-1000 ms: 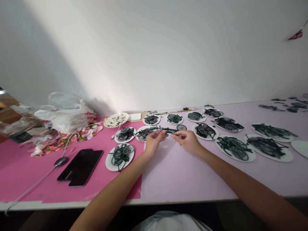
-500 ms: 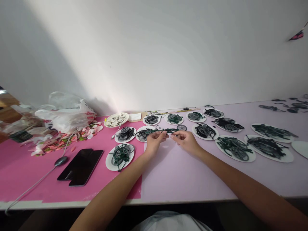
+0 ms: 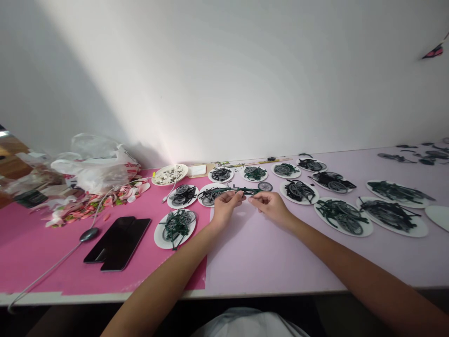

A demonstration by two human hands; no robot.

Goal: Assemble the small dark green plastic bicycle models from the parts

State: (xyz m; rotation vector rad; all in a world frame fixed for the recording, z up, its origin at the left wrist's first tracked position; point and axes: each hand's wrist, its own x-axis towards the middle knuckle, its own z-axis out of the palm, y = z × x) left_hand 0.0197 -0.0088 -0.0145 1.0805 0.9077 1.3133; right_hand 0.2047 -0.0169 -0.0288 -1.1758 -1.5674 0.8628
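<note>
A dark green, thin toy bicycle frame point(image 3: 242, 189) is held level above the lilac part of the table. My left hand point(image 3: 226, 207) pinches it between thumb and fingers. My right hand point(image 3: 272, 207) is closed in a pinch close by the right end of the frame; whatever its fingertips hold is too small to make out. Just beyond my right fingers a grey spoked toy wheel point(image 3: 264, 186) lies on the table. Behind my left hand stands a white plate point(image 3: 201, 197) with wheels and dark parts, partly hidden by the hand.
Several white plates of bicycle parts stand around, including a near-left plate point(image 3: 159, 241) and a right plate point(image 3: 321, 220). On the pink side lie a black tablet point(image 3: 122, 238), a mouse point(image 3: 89, 234), artificial petals point(image 3: 91, 208) and a plastic bag point(image 3: 94, 168). A wall rises behind.
The green frame has turned or tilted slightly between my hands, and my right fingertips have shifted a little. Everything on the table stays where it was.
</note>
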